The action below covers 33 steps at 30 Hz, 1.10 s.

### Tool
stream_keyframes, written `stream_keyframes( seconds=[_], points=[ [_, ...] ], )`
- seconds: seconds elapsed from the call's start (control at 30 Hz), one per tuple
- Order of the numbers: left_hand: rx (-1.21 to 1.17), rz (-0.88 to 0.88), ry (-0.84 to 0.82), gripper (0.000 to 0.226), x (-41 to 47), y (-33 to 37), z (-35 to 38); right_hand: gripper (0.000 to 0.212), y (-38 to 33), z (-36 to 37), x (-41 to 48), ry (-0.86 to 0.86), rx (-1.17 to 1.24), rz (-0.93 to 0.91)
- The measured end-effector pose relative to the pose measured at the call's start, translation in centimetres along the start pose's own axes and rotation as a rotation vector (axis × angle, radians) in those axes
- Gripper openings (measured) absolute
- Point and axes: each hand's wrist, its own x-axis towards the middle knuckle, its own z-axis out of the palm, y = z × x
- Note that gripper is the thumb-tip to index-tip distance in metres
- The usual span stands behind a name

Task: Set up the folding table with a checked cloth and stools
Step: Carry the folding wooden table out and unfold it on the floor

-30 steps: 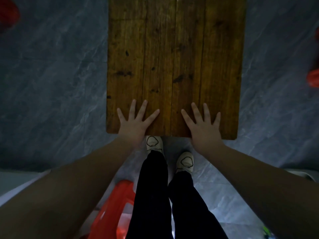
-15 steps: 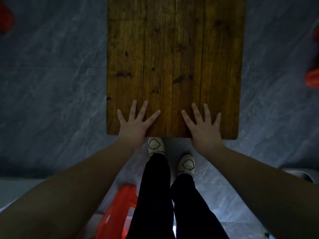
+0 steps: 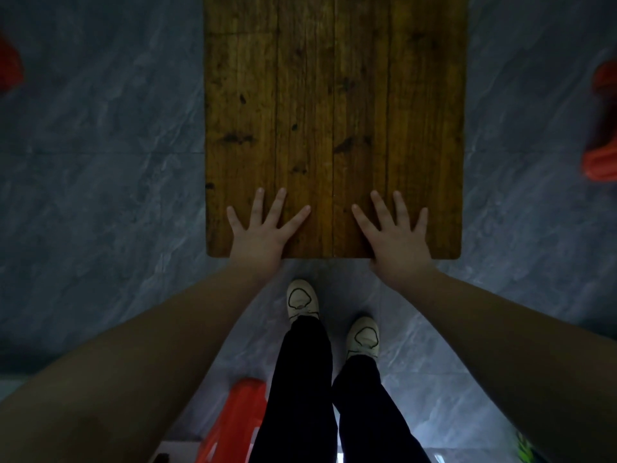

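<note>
**At the table's near edge: both palms flat on the wood, feet now farther back**

Looking straight down from the head camera, I see a wooden table (image 3: 334, 95) of dark, knotted planks filling the upper middle of the view, standing on a grey marbled floor (image 3: 100, 195).

The left hand (image 3: 258, 238) lies palm down on the table's near left part. Its fingers are straight and spread apart, gripping nothing. The right hand (image 3: 395, 242) mirrors it on the near right part, also flat and splayed. Both wrists cross the near edge. Neither hand has shifted on the wood since half a second ago.

What differs is below the edge. The left shoe (image 3: 302, 297) and right shoe (image 3: 363, 335), pale under black trousers (image 3: 300, 379), now sit clear of the table with a wider strip of floor between. A second ago the left toe reached the edge.

A red stool (image 3: 233, 426) stands just left of the legs at the bottom, lower in view than before. A second red stool (image 3: 601, 155) is cut off at the right border, well apart from the table. A red shape (image 3: 8, 68) at the left border is too blurred for me to name.
</note>
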Motion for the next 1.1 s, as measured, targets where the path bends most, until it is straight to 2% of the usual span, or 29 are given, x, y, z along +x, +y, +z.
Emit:
stream_keyframes(
  seconds=[0.23, 0.6, 0.77, 1.1],
  points=[
    [0.017, -0.004, 0.01, 0.117, 2.8, -1.0, -2.0, 0.11, 0.8, -1.6, 2.7, 0.019, 0.023, 0.009],
    [0.029, -0.01, 0.056, 0.121, 6.3, -2.1, -4.9, 0.099, 2.6, -4.2, 5.8, 0.089, 0.043, -0.002],
    [0.035, 0.002, 0.075, 0.112, 8.1, -2.9, -6.3, 0.098, 3.0, -5.4, 7.5, 0.099, 0.048, 0.006],
    [0.025, 0.015, 0.099, 0.111, 12.2, -4.6, -8.5, 0.1, 3.9, -7.6, 11.2, 0.11, 0.071, 0.024]
  ],
)
